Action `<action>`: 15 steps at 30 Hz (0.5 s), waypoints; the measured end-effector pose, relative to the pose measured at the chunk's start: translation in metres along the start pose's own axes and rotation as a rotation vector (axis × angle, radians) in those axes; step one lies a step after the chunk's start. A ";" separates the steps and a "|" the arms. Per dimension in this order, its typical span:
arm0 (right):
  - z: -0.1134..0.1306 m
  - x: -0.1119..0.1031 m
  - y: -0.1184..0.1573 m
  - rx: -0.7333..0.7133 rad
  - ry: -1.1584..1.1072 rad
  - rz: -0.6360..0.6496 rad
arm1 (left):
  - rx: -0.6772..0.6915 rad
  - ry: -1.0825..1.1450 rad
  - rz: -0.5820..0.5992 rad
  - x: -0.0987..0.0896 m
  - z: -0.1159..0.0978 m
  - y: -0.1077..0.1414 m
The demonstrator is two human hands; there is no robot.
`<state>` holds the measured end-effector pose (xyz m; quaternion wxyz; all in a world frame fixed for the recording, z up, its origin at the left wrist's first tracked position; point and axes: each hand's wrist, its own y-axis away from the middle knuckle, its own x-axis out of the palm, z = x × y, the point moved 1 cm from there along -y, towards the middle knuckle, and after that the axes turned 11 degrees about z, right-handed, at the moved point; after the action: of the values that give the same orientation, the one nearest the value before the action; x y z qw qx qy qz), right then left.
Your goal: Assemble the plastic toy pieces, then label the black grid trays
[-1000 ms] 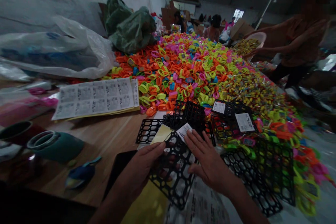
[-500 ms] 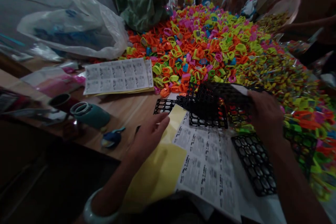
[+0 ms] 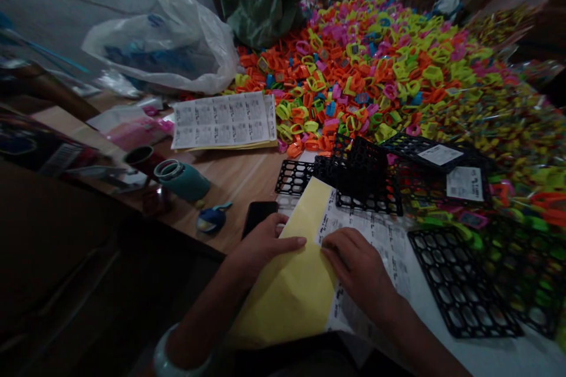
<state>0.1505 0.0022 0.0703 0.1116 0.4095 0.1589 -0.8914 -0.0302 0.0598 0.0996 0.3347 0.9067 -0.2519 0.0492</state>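
Observation:
A label sheet with a bare yellow backing and printed white labels lies in front of me. My left hand grips the sheet's left edge, thumb on top of the yellow part. My right hand is pinched at the border between the yellow backing and the labels, its fingertips on a label's edge. Beyond the hands are black plastic grids. Farther right, a black grid bears a white label, and another labelled grid lies beside it.
A large heap of colourful plastic toy pieces fills the back. To the left are a stack of label sheets, a teal jar, a dark phone and a clear plastic bag. More black grids lie at right.
My right hand has left the back grid, where a white label now shows, and come to the label sheet. My left hand now holds the sheet's edge. The view has shifted.

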 end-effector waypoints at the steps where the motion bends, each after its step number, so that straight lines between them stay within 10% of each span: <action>1: 0.002 0.001 0.000 0.010 0.001 -0.002 | -0.003 0.041 0.069 0.003 0.000 0.001; 5: 0.003 -0.003 0.000 0.023 0.007 -0.024 | 0.038 0.150 0.208 0.012 0.004 0.004; 15: 0.019 -0.007 -0.003 -0.009 0.168 -0.054 | 0.150 -0.106 0.109 0.014 -0.001 0.003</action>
<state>0.1411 -0.0020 0.0881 0.0757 0.4779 0.1824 -0.8559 -0.0190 0.0528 0.1058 0.2490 0.9155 -0.3138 0.0381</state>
